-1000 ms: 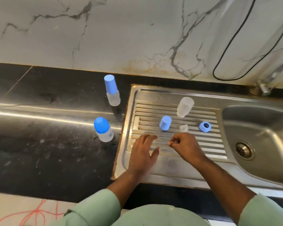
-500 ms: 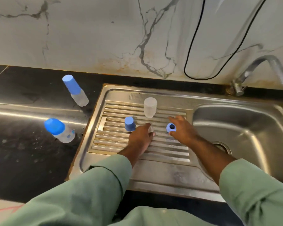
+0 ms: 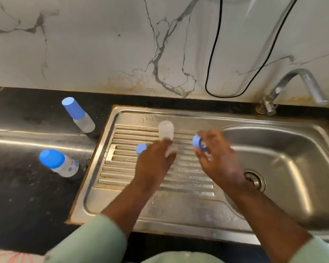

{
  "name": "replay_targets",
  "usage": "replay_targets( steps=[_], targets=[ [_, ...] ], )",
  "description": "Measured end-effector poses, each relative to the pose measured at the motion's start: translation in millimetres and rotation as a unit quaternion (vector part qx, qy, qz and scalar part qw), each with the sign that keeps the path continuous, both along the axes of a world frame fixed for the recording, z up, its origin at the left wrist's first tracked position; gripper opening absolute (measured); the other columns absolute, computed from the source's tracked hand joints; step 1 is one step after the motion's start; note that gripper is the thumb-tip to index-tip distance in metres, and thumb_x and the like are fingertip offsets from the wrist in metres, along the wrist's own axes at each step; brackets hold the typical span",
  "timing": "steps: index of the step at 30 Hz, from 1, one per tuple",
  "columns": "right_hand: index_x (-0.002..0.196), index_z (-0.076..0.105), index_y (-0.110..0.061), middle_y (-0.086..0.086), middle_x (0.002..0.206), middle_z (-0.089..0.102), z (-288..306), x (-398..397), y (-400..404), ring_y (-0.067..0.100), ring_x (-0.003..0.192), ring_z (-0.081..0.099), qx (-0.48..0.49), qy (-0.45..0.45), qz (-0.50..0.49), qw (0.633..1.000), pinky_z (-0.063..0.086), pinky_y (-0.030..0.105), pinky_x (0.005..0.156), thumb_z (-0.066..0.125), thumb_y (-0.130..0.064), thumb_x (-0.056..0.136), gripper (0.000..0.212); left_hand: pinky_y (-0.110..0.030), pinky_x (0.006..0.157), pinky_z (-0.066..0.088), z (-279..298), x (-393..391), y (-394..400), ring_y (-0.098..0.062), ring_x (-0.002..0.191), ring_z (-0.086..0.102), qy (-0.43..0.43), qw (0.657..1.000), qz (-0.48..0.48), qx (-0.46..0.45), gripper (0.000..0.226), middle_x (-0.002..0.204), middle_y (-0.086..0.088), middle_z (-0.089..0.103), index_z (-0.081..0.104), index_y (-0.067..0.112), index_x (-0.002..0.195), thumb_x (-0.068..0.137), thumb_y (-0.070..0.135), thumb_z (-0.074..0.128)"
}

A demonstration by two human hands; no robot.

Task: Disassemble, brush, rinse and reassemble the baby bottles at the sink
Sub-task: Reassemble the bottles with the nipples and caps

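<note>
On the ribbed drainboard (image 3: 186, 177) a clear bottle body (image 3: 166, 132) stands upside down. My left hand (image 3: 152, 166) pinches a clear silicone nipple (image 3: 170, 151) just in front of it. A blue cap (image 3: 141, 148) stands at the hand's left, partly hidden. My right hand (image 3: 217, 160) holds a blue screw ring (image 3: 198, 142) lifted above the drainboard, blurred by motion. Two assembled bottles with blue caps stand on the black counter: one at the back (image 3: 78, 114), one nearer (image 3: 58, 163).
The steel sink basin (image 3: 292, 168) with its drain (image 3: 254, 180) lies to the right under a curved tap (image 3: 300, 84). A black cable (image 3: 215, 54) hangs on the marble wall. Black counter (image 3: 27, 196) stretches left.
My left hand has taken up the clear nipple and my right hand has lifted the blue ring off the drainboard. The view has shifted slightly right.
</note>
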State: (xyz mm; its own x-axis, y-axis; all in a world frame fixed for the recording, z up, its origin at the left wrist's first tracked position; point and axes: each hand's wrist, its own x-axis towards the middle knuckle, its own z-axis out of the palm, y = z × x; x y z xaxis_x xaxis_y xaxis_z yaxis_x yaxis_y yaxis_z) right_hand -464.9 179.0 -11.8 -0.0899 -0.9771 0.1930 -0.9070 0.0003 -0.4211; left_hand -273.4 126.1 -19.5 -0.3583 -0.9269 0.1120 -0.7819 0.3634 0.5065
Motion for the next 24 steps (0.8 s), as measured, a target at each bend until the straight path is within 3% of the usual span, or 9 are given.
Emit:
replay_targets(
  steps=[1,2,3,7,8,11,14,18,24],
  targets=[
    [0.119,0.061,-0.021,0.005,0.122,0.056,-6.0,6.2,4.7,0.021,0.096,0.061,0.141,0.029,0.005,0.989,0.049,0.031,0.076,0.059,-0.02,0.091,0.028,-0.031,0.082,0.054,-8.6,5.7,1.0,-0.021,0.104,0.065,-0.127,0.987,-0.022,0.1,0.028,0.12,-0.003,0.067,0.061,0.014,0.119,0.094,0.025,0.063],
    [0.112,0.063,-0.022,0.004,0.121,0.056,-14.4,10.8,12.2,0.025,0.1,0.061,0.259,0.043,0.007,0.965,0.047,0.032,0.079,0.057,-0.021,0.09,0.023,-0.032,0.083,0.051,-19.6,12.1,5.6,-0.023,0.107,0.063,-0.179,0.969,-0.028,0.167,0.027,0.12,-0.004,0.066,0.061,0.014,0.118,0.092,0.024,0.062],
    [0.11,0.063,-0.023,0.001,0.12,0.055,-16.8,14.4,17.1,0.025,0.102,0.061,0.286,0.047,0.007,0.957,0.045,0.03,0.08,0.056,-0.023,0.09,0.022,-0.03,0.081,0.048,-23.0,16.8,7.4,-0.023,0.106,0.063,-0.178,0.964,-0.033,0.194,0.026,0.117,-0.002,0.066,0.062,0.016,0.115,0.09,0.024,0.062],
    [0.128,0.056,-0.029,-0.01,0.115,0.047,2.0,23.8,31.3,0.008,0.089,0.058,0.078,-0.064,-0.038,0.994,0.045,0.022,0.078,0.066,-0.03,0.09,0.039,-0.022,0.073,0.048,-27.4,30.9,14.3,-0.009,0.081,0.064,0.092,0.975,0.043,0.199,0.024,0.086,0.009,0.067,0.072,0.021,0.1,0.078,0.023,0.081],
    [0.128,0.057,-0.027,-0.011,0.113,0.047,3.8,30.7,32.2,0.005,0.085,0.057,0.053,-0.103,-0.043,0.992,0.045,0.019,0.076,0.069,-0.028,0.089,0.041,-0.024,0.074,0.051,-30.8,36.8,15.4,-0.011,0.082,0.066,0.108,0.969,0.057,0.215,0.025,0.085,0.008,0.069,0.073,0.02,0.097,0.075,0.02,0.083],
    [0.123,0.065,-0.024,-0.006,0.118,0.061,-4.9,48.4,22.8,0.003,0.094,0.059,0.184,-0.18,-0.027,0.966,0.044,0.016,0.08,0.076,-0.025,0.082,0.043,-0.011,0.07,0.045,-32.1,44.5,19.8,-0.008,0.081,0.064,0.105,0.965,0.05,0.236,0.034,0.088,0.009,0.069,0.075,0.017,0.103,0.071,0.013,0.084],
    [0.117,0.066,-0.032,-0.014,0.112,0.065,-3.3,60.7,20.4,0.0,0.082,0.065,0.145,-0.309,-0.04,0.939,0.047,0.007,0.073,0.08,-0.017,0.077,0.045,-0.005,0.068,0.042,-25.5,49.3,15.9,-0.004,0.074,0.061,0.156,0.957,0.044,0.24,0.041,0.083,0.009,0.068,0.075,0.017,0.11,0.071,0.007,0.084],
    [0.116,0.064,-0.029,-0.027,0.107,0.057,0.7,81.3,22.0,-0.003,0.091,0.063,0.147,-0.308,0.017,0.94,0.047,0.005,0.076,0.078,-0.007,0.077,0.047,-0.003,0.065,0.042,-13.4,55.5,16.5,0.008,0.066,0.061,0.174,0.959,0.003,0.222,0.045,0.076,0.01,0.07,0.075,0.018,0.114,0.073,0.001,0.08],
    [0.108,0.066,-0.029,-0.018,0.105,0.066,-6.9,93.5,20.1,-0.004,0.088,0.064,0.13,-0.368,0.002,0.92,0.047,0.007,0.074,0.08,0.0,0.07,0.05,-0.02,0.081,0.055,-0.8,65.0,22.7,-0.006,0.084,0.072,0.258,0.925,-0.044,0.275,0.078,0.087,0.002,0.077,0.047,0.032,0.143,0.081,-0.008,0.07]
  ],
)
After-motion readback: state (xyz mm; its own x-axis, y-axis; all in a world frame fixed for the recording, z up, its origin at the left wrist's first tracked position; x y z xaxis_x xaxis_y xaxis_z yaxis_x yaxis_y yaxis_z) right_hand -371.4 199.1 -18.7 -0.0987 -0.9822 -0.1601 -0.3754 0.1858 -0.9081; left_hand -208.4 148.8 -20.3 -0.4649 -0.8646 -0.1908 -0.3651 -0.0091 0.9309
